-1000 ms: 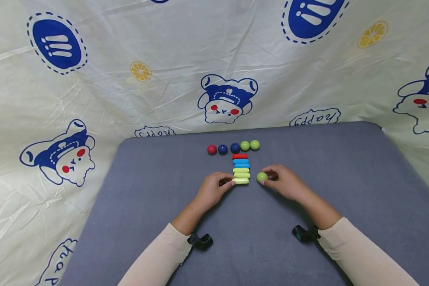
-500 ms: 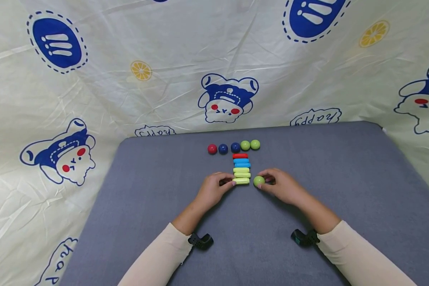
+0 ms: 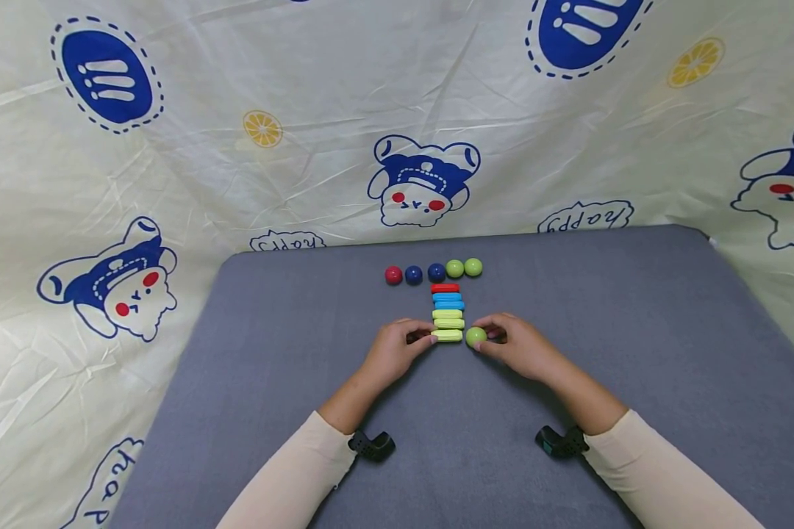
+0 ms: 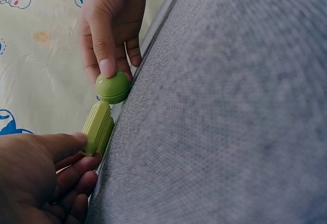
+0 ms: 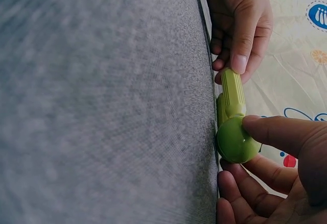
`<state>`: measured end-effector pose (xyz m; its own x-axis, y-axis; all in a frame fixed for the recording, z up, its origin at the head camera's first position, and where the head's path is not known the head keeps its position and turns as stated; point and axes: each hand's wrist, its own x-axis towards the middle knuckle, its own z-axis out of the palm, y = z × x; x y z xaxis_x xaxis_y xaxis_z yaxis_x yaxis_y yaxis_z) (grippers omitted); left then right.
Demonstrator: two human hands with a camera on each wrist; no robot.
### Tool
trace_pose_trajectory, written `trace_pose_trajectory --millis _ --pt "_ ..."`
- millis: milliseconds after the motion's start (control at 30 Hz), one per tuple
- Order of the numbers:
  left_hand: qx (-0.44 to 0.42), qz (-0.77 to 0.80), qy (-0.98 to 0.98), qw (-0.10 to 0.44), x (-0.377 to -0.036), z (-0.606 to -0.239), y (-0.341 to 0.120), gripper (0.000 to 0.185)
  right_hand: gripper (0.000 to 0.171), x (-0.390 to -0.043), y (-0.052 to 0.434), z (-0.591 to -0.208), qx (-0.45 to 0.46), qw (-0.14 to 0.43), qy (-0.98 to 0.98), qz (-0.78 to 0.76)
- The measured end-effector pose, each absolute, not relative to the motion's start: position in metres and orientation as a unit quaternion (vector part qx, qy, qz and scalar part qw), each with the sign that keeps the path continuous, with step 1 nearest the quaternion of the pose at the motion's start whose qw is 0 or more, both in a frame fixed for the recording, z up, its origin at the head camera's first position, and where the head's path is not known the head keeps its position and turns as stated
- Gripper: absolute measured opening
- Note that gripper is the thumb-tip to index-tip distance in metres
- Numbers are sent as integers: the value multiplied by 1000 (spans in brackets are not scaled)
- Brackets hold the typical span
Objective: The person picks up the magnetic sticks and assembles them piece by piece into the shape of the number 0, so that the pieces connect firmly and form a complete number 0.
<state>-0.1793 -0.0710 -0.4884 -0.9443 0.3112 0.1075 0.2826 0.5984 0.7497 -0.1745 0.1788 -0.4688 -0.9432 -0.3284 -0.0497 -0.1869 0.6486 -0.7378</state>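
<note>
My left hand (image 3: 395, 353) pinches the left end of a ridged yellow-green stick (image 4: 95, 127), the nearest in a column of short sticks. With thumb and fingers, my right hand (image 3: 519, 345) holds a green ball (image 5: 237, 139) just off that stick's right end. Both wrist views show the ball up against the stick end; whether they touch or a sliver of space divides them, I cannot tell. Beyond the held stick lie more yellow sticks (image 3: 448, 314), blue sticks (image 3: 448, 301) and a red stick (image 3: 445, 288), stacked away from me.
Behind the column runs a row of balls: a red ball (image 3: 393, 275), two dark blue balls, of which one blue ball (image 3: 414, 275) stands apart, and two green balls (image 3: 473, 267). Everything lies on a grey cloth-covered table (image 3: 291, 308). A printed white sheet (image 3: 317, 184) hangs behind.
My right hand has brought the green ball left and slightly toward me, closer to the nearest yellow stick's end. The left hand keeps its pinch in nearly the same place.
</note>
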Motion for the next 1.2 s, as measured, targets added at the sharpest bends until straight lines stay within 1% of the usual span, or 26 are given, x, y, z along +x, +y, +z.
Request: trace_pose_trajectory --millis 333,467,633,967,1200 --pt "163 425 890 22 -180 -487 -71 17 36 -175 179 -466 -148 91 902 -396" --pt "162 430 888 24 -180 -488 -70 18 36 -175 179 -466 -147 90 902 -396" --pt "166 429 888 27 -181 -489 -69 22 35 -174 180 -467 -140 89 901 -401" --pt "164 423 891 27 -180 -490 -72 20 35 -172 178 -472 -117 91 900 -409" --pt "160 446 880 31 -181 -493 -73 20 36 -172 178 -474 -120 70 903 -407"
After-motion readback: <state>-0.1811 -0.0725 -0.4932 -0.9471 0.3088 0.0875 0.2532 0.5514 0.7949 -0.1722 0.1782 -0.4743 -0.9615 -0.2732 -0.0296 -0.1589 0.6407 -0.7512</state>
